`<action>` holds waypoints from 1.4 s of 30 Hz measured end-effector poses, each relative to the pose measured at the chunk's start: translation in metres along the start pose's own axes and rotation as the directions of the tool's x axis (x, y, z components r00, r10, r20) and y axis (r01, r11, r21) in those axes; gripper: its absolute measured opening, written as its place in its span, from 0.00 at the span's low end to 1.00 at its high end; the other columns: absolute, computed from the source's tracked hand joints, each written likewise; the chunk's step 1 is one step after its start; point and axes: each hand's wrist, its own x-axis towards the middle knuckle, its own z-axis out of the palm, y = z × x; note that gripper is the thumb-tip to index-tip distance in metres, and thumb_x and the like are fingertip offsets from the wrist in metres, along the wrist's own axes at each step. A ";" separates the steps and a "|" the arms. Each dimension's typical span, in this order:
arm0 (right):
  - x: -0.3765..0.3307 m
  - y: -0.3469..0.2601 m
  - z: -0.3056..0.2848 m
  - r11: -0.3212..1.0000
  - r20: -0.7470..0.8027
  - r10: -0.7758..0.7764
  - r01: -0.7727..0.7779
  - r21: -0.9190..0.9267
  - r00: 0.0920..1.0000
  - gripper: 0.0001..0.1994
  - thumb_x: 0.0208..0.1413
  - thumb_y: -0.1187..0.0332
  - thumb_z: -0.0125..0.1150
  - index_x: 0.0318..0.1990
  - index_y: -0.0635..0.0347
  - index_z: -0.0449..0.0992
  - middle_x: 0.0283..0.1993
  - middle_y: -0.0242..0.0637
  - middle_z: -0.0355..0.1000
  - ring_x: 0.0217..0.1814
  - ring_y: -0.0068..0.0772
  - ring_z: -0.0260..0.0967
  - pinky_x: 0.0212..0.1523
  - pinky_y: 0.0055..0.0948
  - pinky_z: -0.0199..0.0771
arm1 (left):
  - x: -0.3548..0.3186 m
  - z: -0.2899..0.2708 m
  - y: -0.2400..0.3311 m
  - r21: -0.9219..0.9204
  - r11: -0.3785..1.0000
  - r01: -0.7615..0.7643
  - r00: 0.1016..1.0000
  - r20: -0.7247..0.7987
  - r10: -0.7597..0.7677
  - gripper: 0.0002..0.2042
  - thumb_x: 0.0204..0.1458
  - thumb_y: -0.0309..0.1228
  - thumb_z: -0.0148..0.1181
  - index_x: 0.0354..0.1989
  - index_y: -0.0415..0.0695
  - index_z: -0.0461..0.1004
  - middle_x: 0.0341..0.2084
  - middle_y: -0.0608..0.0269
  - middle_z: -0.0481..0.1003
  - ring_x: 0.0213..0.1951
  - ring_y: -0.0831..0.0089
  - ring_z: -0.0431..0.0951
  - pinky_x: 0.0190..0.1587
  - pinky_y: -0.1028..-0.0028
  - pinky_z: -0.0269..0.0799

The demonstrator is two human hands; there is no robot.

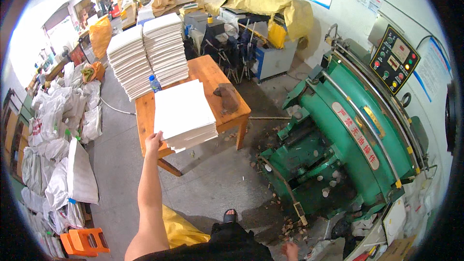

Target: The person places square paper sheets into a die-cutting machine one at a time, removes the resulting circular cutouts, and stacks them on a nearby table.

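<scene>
My left hand point(153, 142) reaches forward to the near left corner of a stack of white sheets point(184, 108). Its fingers are closed on the edge of the paper. The stack lies on the front of a wooden table point(203, 70), its near side jutting past the table edge. Low in the picture, my right hand point(290, 251) hangs beside my body, away from the paper. Only part of that hand shows, and its fingers are unclear. A blue-capped bottle point(154, 83) stands just behind the stack.
Two tall paper piles point(164, 48) stand at the table's back, and a dark brown object point(226, 98) lies on its right. A big green machine point(333, 135) with a control panel point(394, 60) fills the right. White sacks point(79, 169) and an orange stool point(84, 241) line the left.
</scene>
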 end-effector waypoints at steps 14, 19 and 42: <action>-0.070 -0.054 0.035 0.968 0.054 0.092 -0.102 0.231 0.994 0.10 0.60 0.64 0.58 0.38 0.63 0.74 0.32 0.37 0.74 0.27 0.32 0.70 0.32 0.35 0.74 | -0.125 -0.043 -0.007 -0.458 0.865 0.208 0.917 0.400 -0.009 0.23 0.60 0.44 0.48 0.56 0.39 0.66 0.50 0.55 0.72 0.49 0.62 0.72 0.50 0.60 0.69; -0.086 -0.105 -0.028 0.879 -0.057 -0.450 0.431 -0.205 0.891 0.15 0.59 0.57 0.58 0.43 0.60 0.77 0.33 0.31 0.73 0.34 0.25 0.69 0.37 0.29 0.71 | -0.030 -0.038 0.023 -0.470 0.880 -0.065 0.930 0.290 0.224 0.17 0.59 0.34 0.50 0.52 0.36 0.66 0.47 0.53 0.72 0.46 0.66 0.75 0.44 0.65 0.73; 0.114 -0.406 -0.200 0.348 -0.044 -0.190 0.110 0.931 0.981 0.13 0.52 0.68 0.60 0.45 0.60 0.72 0.42 0.39 0.74 0.42 0.39 0.74 0.43 0.47 0.76 | -0.421 0.302 -0.003 0.247 0.882 0.400 0.430 0.799 -0.419 0.20 0.57 0.26 0.50 0.58 0.34 0.62 0.46 0.52 0.74 0.43 0.62 0.78 0.39 0.65 0.78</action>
